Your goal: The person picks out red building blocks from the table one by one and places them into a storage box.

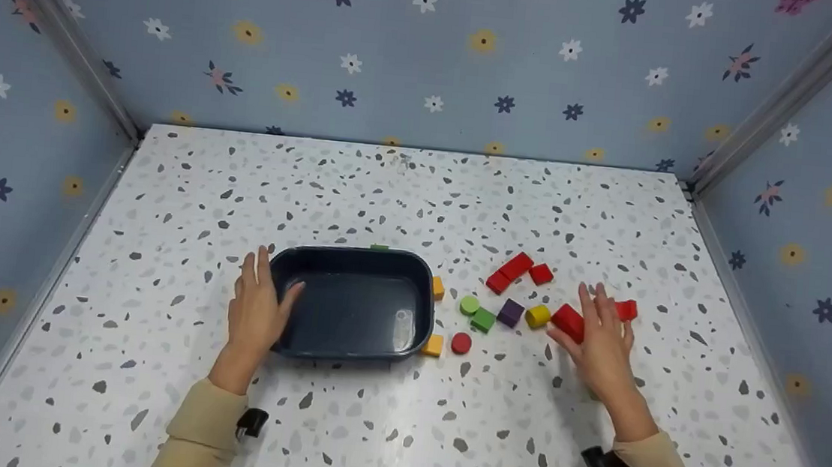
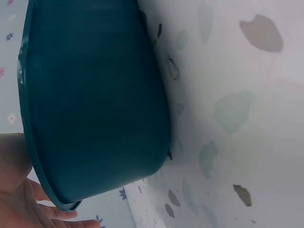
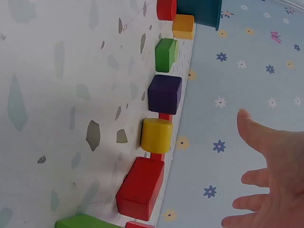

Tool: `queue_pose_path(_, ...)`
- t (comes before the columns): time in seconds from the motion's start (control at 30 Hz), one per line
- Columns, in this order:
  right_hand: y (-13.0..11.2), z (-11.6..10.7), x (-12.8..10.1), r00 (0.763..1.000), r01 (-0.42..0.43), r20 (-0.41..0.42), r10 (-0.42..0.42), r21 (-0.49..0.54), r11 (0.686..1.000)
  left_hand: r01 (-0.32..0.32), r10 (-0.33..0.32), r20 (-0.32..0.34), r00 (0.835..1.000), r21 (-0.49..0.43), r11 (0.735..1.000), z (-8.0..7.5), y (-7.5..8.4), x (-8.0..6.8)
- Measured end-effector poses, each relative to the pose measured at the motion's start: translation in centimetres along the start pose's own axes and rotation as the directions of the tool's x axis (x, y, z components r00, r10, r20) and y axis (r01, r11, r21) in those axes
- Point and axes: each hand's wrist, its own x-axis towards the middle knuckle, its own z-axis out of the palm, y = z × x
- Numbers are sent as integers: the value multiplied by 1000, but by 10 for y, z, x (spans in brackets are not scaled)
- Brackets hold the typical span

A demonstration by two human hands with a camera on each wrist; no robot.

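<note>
Resting against the left outer wall of the dark blue tub (image 1: pixel 361 259), with straight fingers lying along the rim and grasping nothing: the left hand (image 1: pixel 255 310). Standing on the speckled desk (image 1: pixel 384 426), left of centre, with its inside bare and shiny. Seen from the left wrist view as a dark teal wall (image 2: pixel 95 95) sitting flat on the desk, with part of the palm (image 2: pixel 14 190) at its rim.

Hovering over the group of blocks on the right side, fingers spread and relaxed, gripping nothing: the right hand (image 1: pixel 602 340). Lying just beside its fingertips, a red block (image 1: pixel 568 322); whether touching or not, cannot tell. Peeking out on the other side of the fingers, another small red block (image 1: pixel 627 310).

Lying between the tub and the right hand: a yellow cylinder (image 1: pixel 537 316), a purple cube (image 1: pixel 510 312), a green block (image 1: pixel 483 320), a green round piece (image 1: pixel 469 304) and a red round piece (image 1: pixel 460 343). Touching or nearly touching the tub's right wall, two yellow blocks (image 1: pixel 432 345). Lying further back, two more red blocks (image 1: pixel 511 270), close together.

Showing in the right wrist view the same row: red block (image 3: pixel 140 189), yellow cylinder (image 3: pixel 156 135), purple cube (image 3: pixel 164 94), green block (image 3: pixel 166 55), with the open right hand (image 3: pixel 270 190) apart from them.
</note>
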Motion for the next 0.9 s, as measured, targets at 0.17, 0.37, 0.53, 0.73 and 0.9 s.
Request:
queue_pose_path(0.17,8,-5,-5,999,-32,-18,32,21,999,51,-51,-2,999,-10,999,3,-2,0)
queue_pose_path(0.37,18,-9,-12,997,-59,-46,60,36,998,74,-74,-12,997,3,997,6,-4,1)
queue_pose_path(0.53,27,-12,-20,994,-101,-45,103,49,994,55,-54,-34,998,18,998,8,-6,0)
queue_pose_path(0.73,37,-16,-30,988,-148,-24,150,54,987,42,-40,-63,997,33,999,9,-8,1)
queue_pose_path(0.9,44,-15,-39,988,-152,-18,154,92,984,16,-13,-93,996,27,999,10,-9,0)
